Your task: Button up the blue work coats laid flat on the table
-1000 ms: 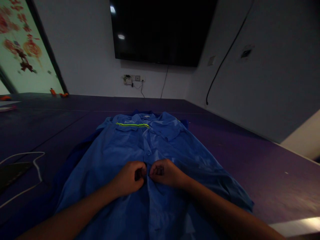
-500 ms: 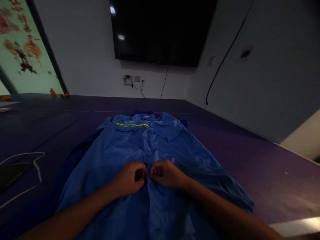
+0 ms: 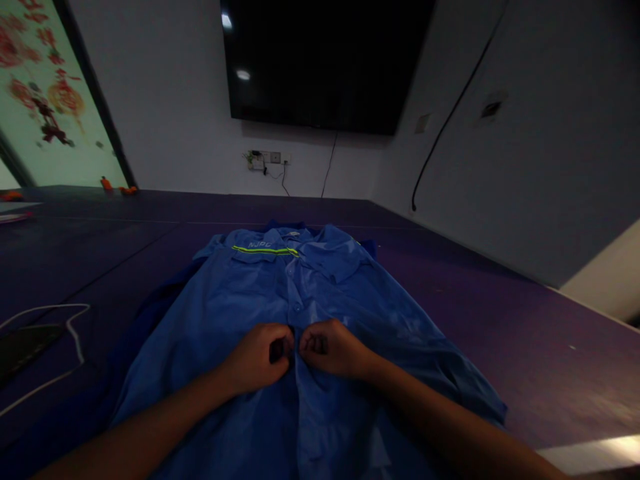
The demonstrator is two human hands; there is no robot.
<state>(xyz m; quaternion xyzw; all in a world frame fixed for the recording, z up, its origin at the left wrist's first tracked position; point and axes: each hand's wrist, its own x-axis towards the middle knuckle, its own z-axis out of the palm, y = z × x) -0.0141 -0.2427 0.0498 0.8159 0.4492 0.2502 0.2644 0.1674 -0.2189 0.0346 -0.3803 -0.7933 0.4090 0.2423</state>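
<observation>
A blue work shirt (image 3: pixel 225 300) lies spread out with its collar away from me. It has a yellow-green stripe and pale lettering across the chest, and buttons run down its front. My left hand (image 3: pixel 263 357) is closed in a pinch on the front edge of the shirt, left of the placket. Close beside it, my right hand (image 3: pixel 335 347) has its fingers curled and pinches the other side of the placket. Whatever button sits between the fingertips is hidden. Darker blue cloth (image 3: pixel 165 290) shows from under the shirt at the left and behind the collar.
The shirt rests on a purple surface (image 3: pixel 450 280). At the left lie a dark flat object (image 3: pixel 30 350) and a white cable (image 3: pixel 77 337). A large black screen (image 3: pixel 325 67) hangs on the far wall, above sockets (image 3: pixel 275 157). A black cord (image 3: pixel 440 130) hangs down the right wall.
</observation>
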